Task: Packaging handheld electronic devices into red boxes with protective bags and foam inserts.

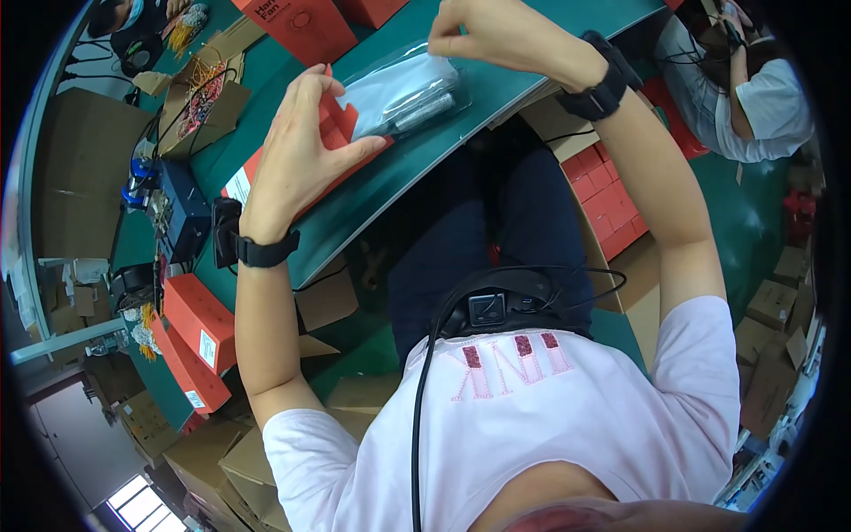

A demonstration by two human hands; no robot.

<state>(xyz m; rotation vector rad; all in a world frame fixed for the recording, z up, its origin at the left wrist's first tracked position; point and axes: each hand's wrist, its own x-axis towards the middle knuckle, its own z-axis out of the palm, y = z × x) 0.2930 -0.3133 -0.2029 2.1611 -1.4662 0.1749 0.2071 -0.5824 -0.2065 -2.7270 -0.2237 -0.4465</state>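
Observation:
A slim red box [332, 177] lies slanted near the edge of the green table, its open end and raised flaps toward the right. My left hand [301, 133] wraps around that end, thumb along the near side and fingers over the far side. At the box's mouth is a clear plastic bag [399, 93] with a white item and a silvery-grey piece inside. My right hand [483, 40] is closed at the bag's upper right edge, its fingertips pinching the plastic. How far the bag reaches into the box is hidden by my left hand.
Larger red boxes [301, 27] stand at the table's far side. Two red boxes [199, 324] lie at the left, near a blue device [183, 213] and a carton of coloured wires [199, 102]. A carton of red boxes [607, 199] stands right of my legs. Another person [745, 97] sits at the right.

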